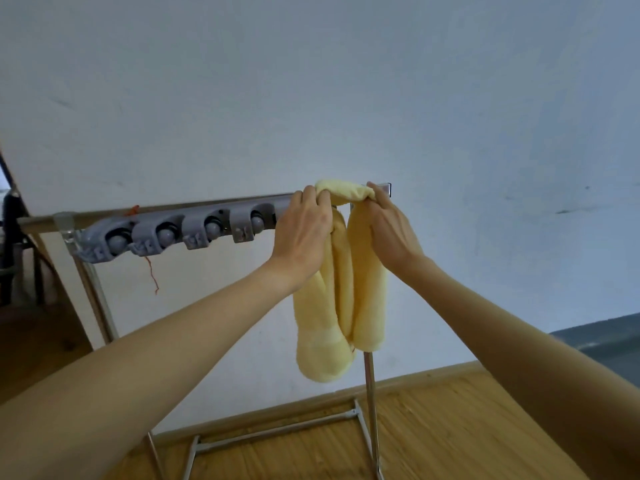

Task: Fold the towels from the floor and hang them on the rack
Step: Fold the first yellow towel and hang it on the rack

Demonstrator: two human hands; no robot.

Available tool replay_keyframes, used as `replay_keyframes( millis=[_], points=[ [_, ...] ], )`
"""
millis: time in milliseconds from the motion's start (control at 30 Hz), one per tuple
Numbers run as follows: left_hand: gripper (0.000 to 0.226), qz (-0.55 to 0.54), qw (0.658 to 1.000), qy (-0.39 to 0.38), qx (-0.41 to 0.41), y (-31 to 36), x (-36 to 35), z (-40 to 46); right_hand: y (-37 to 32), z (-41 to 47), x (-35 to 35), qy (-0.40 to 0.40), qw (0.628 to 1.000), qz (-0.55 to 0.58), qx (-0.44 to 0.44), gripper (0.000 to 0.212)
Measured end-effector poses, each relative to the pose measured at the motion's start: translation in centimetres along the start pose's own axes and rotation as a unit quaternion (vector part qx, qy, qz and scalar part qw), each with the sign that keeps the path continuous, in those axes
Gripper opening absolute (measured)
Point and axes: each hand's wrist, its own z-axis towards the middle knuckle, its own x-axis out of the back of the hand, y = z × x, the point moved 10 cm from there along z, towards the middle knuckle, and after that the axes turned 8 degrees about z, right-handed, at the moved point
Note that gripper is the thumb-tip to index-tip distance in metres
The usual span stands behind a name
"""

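Yellow towel (pixel 341 299) (folded) hanging lengthwise, vertical

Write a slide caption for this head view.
Both hands, left and right, grip a yellow towel draped over the rack.

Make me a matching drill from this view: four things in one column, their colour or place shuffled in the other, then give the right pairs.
Things:
1. towel
2. clip holder strip
3. left hand
4. floor

Descriptions:
A. grey, mounted along the rack's top bar
B. brown wood, under the rack's feet
C. pale yellow, draped over the bar's right end
D. grips the towel's top from the left side

Pairs: 1-C, 2-A, 3-D, 4-B
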Motion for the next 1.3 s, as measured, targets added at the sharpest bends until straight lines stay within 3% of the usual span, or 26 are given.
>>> replay_keyframes(
  millis=[200, 367, 500, 633, 733, 833, 967, 1067, 1133, 1300],
  points=[
    [0.042, -0.026, 0.999, 0.032, -0.01, 0.3, -2.3, -1.0, 1.1, -0.8, -1.3, 0.034, 0.999, 0.0, 0.023, 0.02],
    [0.052, -0.047, 0.998, 0.027, -0.028, 0.5, -5.3, -3.4, 1.7, -3.7, -4.7, 0.0, 0.997, 0.003, 0.072, 0.048],
    [0.062, -0.084, 0.994, 0.048, -0.055, 0.1, -7.1, -5.0, 1.6, -5.4, -6.2, -0.005, 0.995, 0.028, 0.096, 0.045],
    [0.056, -0.161, 0.985, 0.045, -0.048, -0.2, -7.6, -6.6, 2.2, -6.8, -6.3, 0.021, 0.997, 0.065, 0.047, 0.043],
    [0.064, -0.225, 0.973, 0.038, -0.024, -0.5, -8.5, -8.4, 2.4, -8.6, -6.7, 0.042, 0.994, 0.102, 0.023, 0.063],
    [0.079, -0.301, 0.95, 0.004, 0.08, -1.6, -11.3, -11.1, 3.9, -10.6, -8.3, 0.057, 0.983, 0.161, -0.061, 0.075],
    [0.074, -0.318, 0.913, -0.097, 0.236, -2.5, -17.5, -15.9, 7.0, -13.9, -12.7, 0.03, 0.949, 0.216, -0.229, 0.061],
    [0.043, -0.327, 0.887, -0.168, 0.279, -2.7, -21.3, -18.5, 8.3, -15.5, -15.0, 0.013, 0.94, 0.216, -0.265, 0.028],
    [0.027, -0.311, 0.889, -0.166, 0.291, -3.5, -22.1, -19.4, 8.9, -16.2, -16.0, 0.014, 0.939, 0.223, -0.262, 0.004],
    [0.031, -0.216, 0.91, -0.105, 0.338, -7.2, -21.6, -20.1, 9.6, -17.4, -17.5, 0.007, 0.945, 0.197, -0.262, 0.01]
  ],
)
